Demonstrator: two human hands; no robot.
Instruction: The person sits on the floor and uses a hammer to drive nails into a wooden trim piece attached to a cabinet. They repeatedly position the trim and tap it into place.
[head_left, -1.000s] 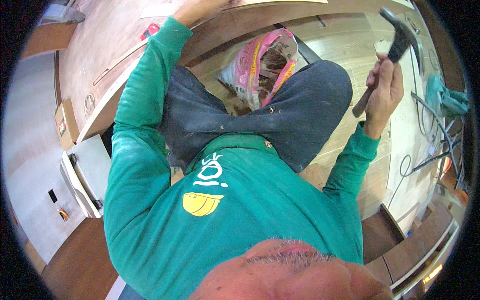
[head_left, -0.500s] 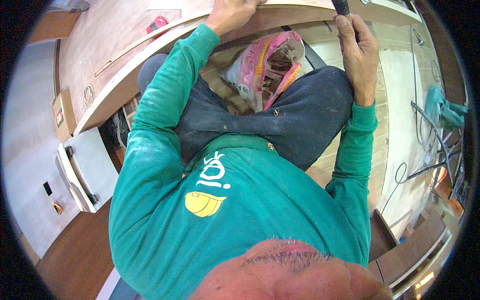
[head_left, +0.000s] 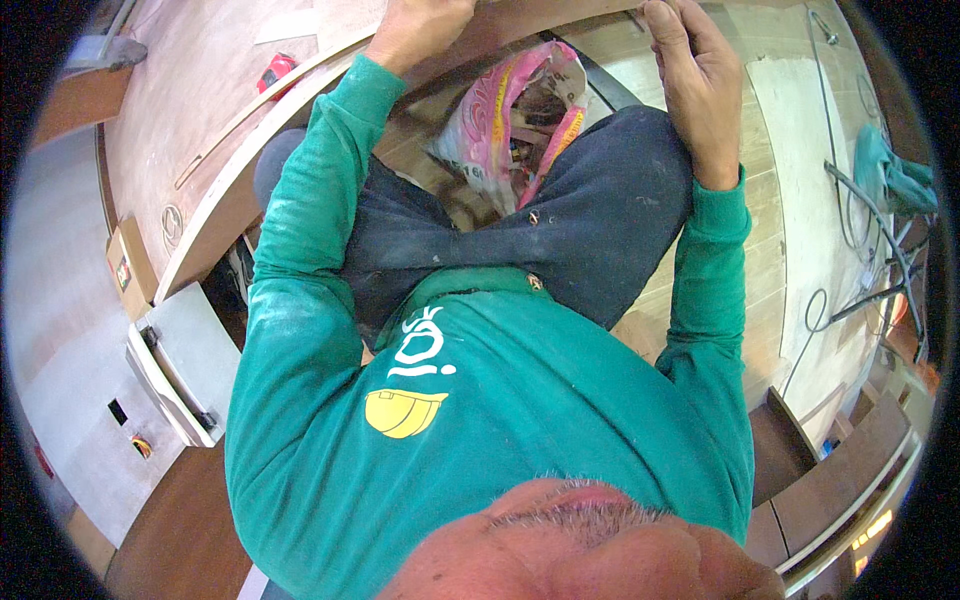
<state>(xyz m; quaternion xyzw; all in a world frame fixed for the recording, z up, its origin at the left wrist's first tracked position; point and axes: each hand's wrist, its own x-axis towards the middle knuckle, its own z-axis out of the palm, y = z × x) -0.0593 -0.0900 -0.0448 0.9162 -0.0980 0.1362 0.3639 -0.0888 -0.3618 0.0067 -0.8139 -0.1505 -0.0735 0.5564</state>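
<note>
My left hand (head_left: 418, 32) lies at the top edge of the view, over the rim of a long wooden panel (head_left: 215, 200). Its fingers run out of the picture, so what they touch is hidden. To the right, above my knee, my right hand (head_left: 700, 85) is raised with its thumb and fingers closed together. The black handle seen in it half a second ago is now cut off by the upper edge. Between my legs stands an open pink and white plastic sack (head_left: 490, 130) with scraps inside.
A red tape measure (head_left: 277, 74) and a thin wooden strip (head_left: 225, 138) lie on the panel. A coil of cord (head_left: 172, 225) and a cardboard box (head_left: 130, 268) are at the left. Cables (head_left: 890, 215) and a green cloth (head_left: 885, 175) lie at the right.
The view has shifted, and both hands sit higher and slightly further left in it. The black handle in my right hand has slipped out past the top edge.
</note>
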